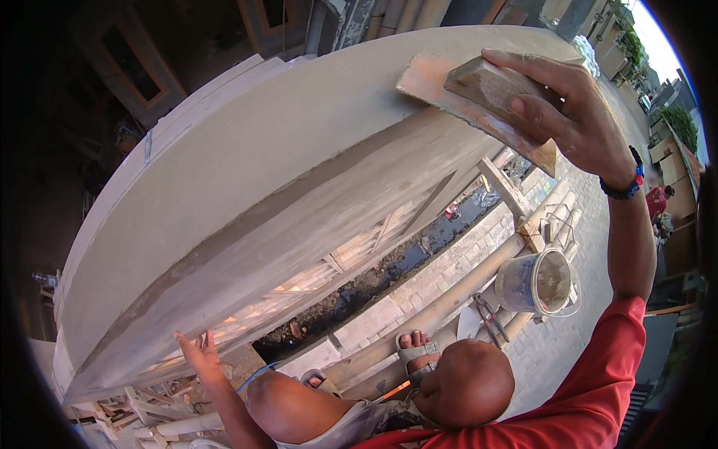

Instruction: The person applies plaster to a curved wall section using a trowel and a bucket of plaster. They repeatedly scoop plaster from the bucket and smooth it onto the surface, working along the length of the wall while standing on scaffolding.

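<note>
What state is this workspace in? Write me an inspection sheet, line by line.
Surface: curved grey plastered ledge, with a darker strip toward its lower edge.
Tool: flat orange-stained rectangular float with a grey-brown block handle, at the ledge's upper right.
Clutter: round off-white bucket with residue inside, beside long tan poles.
Hands: bare right hand grips the float; bare left hand open by the ledge's lower edge, contact unclear.
Cables: thin blue line, low in the picture, cable or hose unclear.
Surroundings: dark wet ditch, grey block paving, distant person in red.

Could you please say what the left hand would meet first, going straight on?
The left hand would probably meet the curved concrete slab first, though depth is unclear and they may already touch.
</note>
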{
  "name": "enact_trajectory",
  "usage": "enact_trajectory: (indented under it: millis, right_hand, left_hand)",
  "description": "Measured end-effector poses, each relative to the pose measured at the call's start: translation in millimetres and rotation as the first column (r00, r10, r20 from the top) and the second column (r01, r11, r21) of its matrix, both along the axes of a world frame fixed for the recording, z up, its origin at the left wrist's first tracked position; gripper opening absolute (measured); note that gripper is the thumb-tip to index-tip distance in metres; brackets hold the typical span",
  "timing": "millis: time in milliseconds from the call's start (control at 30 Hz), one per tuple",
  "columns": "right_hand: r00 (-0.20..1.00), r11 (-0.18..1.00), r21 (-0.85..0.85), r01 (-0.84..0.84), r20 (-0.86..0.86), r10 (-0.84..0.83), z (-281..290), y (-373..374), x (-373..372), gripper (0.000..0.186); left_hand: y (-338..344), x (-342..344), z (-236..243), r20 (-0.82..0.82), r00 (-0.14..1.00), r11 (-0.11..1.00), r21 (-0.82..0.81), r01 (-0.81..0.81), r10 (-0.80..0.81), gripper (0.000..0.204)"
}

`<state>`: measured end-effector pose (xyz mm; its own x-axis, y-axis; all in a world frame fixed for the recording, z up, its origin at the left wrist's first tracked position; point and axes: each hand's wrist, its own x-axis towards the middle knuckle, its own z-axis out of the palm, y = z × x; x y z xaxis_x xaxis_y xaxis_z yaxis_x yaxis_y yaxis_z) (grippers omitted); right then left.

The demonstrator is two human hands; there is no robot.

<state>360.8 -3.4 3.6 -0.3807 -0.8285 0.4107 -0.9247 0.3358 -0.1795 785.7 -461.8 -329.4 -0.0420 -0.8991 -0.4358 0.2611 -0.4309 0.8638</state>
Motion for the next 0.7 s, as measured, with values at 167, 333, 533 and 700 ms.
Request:
enact_trajectory:
  millis: [167,333,533,700]
  right_hand:
    - [0.997,0.989,0.141,0.051,-0.062,-0.043,-4,-15,5,0.036]
    - [0.970,0.970,0.082,0.228,-0.101,-0.219,-12,32,-60,0.038]
    - [0.781,0.781,0.103,0.617,-0.204,-0.590,16,136,-163,0.043]
    - [0.773,0.649,-0.426,0.630,0.424,-0.472,-6,128,-104,0.060]
  left_hand:
    - [-8,11,-8,0.000,1.000,0.999,-0.037,0.028,-0.028,0.071]
    - [-8,14,-7,0.083,0.993,0.993,-0.080,0.091,-0.085,0.069]
    - [-2,-3,-8,0.007,1.000,1.000,0.016,-0.009,0.009,0.069]
    - [-5,4,-10,-0.002,0.998,0.998,0.007,-0.062,0.062,0.071]
